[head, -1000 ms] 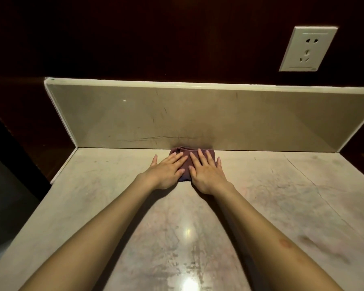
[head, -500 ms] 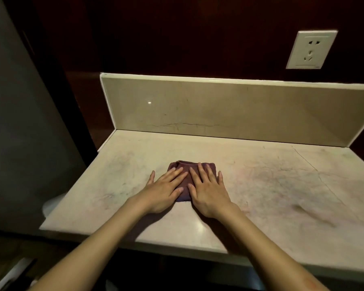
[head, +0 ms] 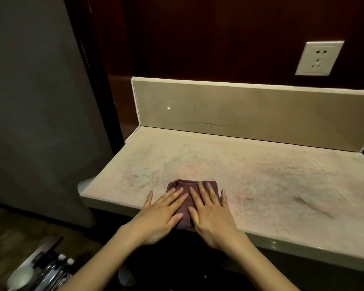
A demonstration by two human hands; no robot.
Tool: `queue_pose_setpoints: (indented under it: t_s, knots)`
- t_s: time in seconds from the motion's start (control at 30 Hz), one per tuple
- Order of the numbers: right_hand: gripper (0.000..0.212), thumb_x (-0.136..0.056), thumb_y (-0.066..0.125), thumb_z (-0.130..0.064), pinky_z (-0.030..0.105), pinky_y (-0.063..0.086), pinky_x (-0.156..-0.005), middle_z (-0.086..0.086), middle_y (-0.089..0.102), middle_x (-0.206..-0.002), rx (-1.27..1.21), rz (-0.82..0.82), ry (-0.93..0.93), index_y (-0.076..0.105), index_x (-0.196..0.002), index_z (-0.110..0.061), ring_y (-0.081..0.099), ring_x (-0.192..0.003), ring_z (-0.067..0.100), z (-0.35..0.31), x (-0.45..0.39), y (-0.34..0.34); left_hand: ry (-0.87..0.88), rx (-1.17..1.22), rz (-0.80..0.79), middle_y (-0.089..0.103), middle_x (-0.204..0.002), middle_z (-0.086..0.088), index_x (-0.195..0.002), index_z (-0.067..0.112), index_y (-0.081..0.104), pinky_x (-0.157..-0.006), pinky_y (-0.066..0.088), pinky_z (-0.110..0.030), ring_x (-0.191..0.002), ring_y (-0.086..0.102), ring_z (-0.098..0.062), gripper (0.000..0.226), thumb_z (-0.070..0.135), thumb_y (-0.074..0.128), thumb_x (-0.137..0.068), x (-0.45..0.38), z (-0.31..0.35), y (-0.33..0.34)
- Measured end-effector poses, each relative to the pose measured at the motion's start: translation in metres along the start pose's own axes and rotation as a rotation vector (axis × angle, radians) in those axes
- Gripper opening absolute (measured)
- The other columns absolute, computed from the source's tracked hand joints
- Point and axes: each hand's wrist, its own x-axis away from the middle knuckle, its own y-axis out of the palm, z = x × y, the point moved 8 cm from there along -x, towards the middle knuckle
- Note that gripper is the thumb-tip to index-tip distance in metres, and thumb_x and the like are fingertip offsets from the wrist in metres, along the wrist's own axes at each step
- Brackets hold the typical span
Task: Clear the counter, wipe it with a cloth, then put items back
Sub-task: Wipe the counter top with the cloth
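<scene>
From the head view, both hands lie flat with straight fingers on a folded dark red cloth [head: 186, 203] at the front edge of the counter [head: 261, 181]: the left hand [head: 162, 215] beside the right hand [head: 211, 215]. Bottles [head: 55, 271] stand below the counter's left end.

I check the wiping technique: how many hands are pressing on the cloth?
2. The left hand lies flat on the cloth, and the right hand lies beside it.
</scene>
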Motion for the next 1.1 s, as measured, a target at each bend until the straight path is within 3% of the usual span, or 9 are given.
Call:
queue_pose_setpoints:
  t_s: [0.17, 0.33, 0.4, 0.47, 0.53, 1.1]
  knots:
    - [0.095, -0.064, -0.020, -0.054, 0.038, -0.022, -0.106, 0.002, -0.015, -0.161, -0.013, 0.012, -0.021, -0.007, -0.153, -0.023, -0.019, -0.147, 0.021, -0.008, 0.002, 0.000, -0.017, 0.017, -0.001, -0.015, -0.155, 0.023, -0.150, 0.040, -0.005, -0.114, -0.016, -0.045, -0.140, -0.018, 0.006, 0.055, 0.044, 0.021, -0.102, 0.006, -0.003, 0.004]
    - [0.094, -0.066, -0.019, -0.055, 0.040, -0.019, -0.110, 0.001, -0.015, -0.161, -0.021, 0.009, -0.028, -0.006, -0.153, -0.024, -0.019, -0.146, 0.020, -0.011, -0.027, 0.002, -0.047, 0.054, -0.032, -0.017, -0.155, 0.023, -0.150, 0.038, -0.008, -0.114, -0.017, -0.046, -0.138, -0.020, 0.008, 0.055, 0.044, 0.019, -0.103, -0.009, -0.019, -0.003]
    - [0.082, -0.078, -0.013, -0.055, 0.043, -0.017, -0.113, 0.002, -0.014, -0.161, -0.027, -0.007, -0.019, -0.005, -0.153, -0.023, -0.019, -0.147, 0.020, -0.013, -0.048, 0.000, -0.068, 0.060, -0.049, -0.017, -0.155, 0.022, -0.150, 0.038, -0.008, -0.114, -0.016, -0.047, -0.138, -0.019, 0.008, 0.054, 0.044, 0.018, -0.103, -0.022, -0.034, -0.009]
    - [0.064, -0.096, 0.005, -0.049, 0.045, -0.016, -0.114, 0.002, -0.014, -0.161, -0.038, -0.039, -0.006, -0.004, -0.154, -0.023, -0.018, -0.147, 0.020, -0.013, -0.068, -0.001, -0.087, 0.053, -0.054, -0.017, -0.156, 0.020, -0.150, 0.038, -0.008, -0.115, -0.016, -0.048, -0.140, -0.017, 0.005, 0.054, 0.044, 0.017, -0.103, -0.038, -0.049, -0.015]
    - [0.059, -0.102, 0.014, -0.044, 0.045, -0.017, -0.114, 0.002, -0.013, -0.161, -0.045, -0.039, -0.006, -0.004, -0.154, -0.022, -0.018, -0.147, 0.021, -0.014, -0.087, -0.003, -0.098, 0.044, -0.037, -0.016, -0.157, 0.019, -0.151, 0.037, -0.007, -0.115, -0.015, -0.050, -0.142, -0.016, 0.002, 0.054, 0.042, 0.018, -0.103, -0.053, -0.062, -0.022]
    - [0.057, -0.103, 0.014, -0.041, 0.047, -0.013, -0.116, 0.005, -0.010, -0.161, -0.021, -0.040, 0.052, -0.001, -0.154, -0.020, -0.014, -0.148, 0.023, 0.001, -0.252, -0.017, -0.132, 0.000, -0.041, -0.015, -0.159, 0.008, -0.152, 0.028, -0.007, -0.114, -0.011, -0.052, -0.146, -0.011, -0.007, 0.054, 0.039, 0.016, -0.104, -0.188, -0.150, -0.079]
